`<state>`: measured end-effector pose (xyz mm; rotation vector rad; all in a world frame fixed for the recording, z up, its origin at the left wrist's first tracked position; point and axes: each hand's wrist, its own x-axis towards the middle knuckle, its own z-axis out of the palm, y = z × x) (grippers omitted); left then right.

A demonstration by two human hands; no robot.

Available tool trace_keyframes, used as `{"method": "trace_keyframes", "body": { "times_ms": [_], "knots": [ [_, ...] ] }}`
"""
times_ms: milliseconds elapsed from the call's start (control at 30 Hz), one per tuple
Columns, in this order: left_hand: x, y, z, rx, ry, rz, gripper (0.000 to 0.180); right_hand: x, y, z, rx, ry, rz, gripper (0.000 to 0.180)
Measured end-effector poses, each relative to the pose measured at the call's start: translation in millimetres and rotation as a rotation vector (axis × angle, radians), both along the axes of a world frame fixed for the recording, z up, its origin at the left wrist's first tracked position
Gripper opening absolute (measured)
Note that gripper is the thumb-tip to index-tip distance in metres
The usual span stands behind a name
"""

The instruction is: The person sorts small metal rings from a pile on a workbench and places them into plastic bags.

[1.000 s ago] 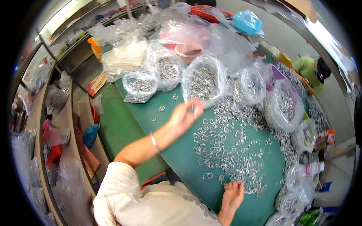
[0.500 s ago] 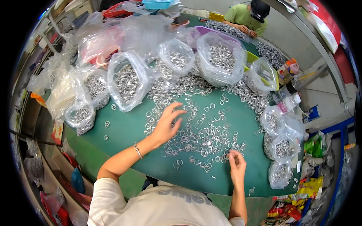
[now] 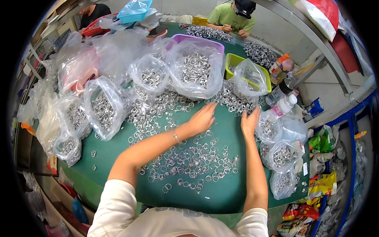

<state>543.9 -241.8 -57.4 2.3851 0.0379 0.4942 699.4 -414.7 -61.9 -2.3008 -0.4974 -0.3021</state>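
Note:
Loose metal rings [image 3: 189,162] lie scattered over the green table [image 3: 118,158] in front of me. Beyond them a thicker heap of rings [image 3: 227,97] runs along the foot of the bags. My left hand [image 3: 202,118] is stretched over the table just short of that heap, its slightly bent fingers pointing right; I see nothing held in it. My right hand [image 3: 249,122] reaches to the heap's right part, thumb and fingers apart, the fingertips at the rings. Whether any ring touches the fingers is too small to tell.
Ring-filled clear bags [image 3: 104,108] line the far left, beside a purple bin [image 3: 219,45] and a green bin [image 3: 235,59]. More bags [image 3: 282,156] and a white bottle [image 3: 284,104] stand close to my right arm. Across the table, a person in green [image 3: 225,15] handles small pieces.
Both my hands have moved away from me: the left to the right and forward, the right forward from the near edge to the heap. The view has shifted a little.

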Motion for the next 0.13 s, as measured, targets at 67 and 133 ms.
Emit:
{"method": "trace_keyframes", "body": {
  "times_ms": [67, 133],
  "knots": [
    [28, -2, -1, 0.023, 0.022, 0.019, 0.061, 17, 8, -2, -0.104, -0.068, -0.074, 0.071],
    [51, -2, -8, 0.055, 0.056, 0.043, 0.060, 25, 20, 1, -0.208, -0.023, -0.150, 0.077]
  ]
}}
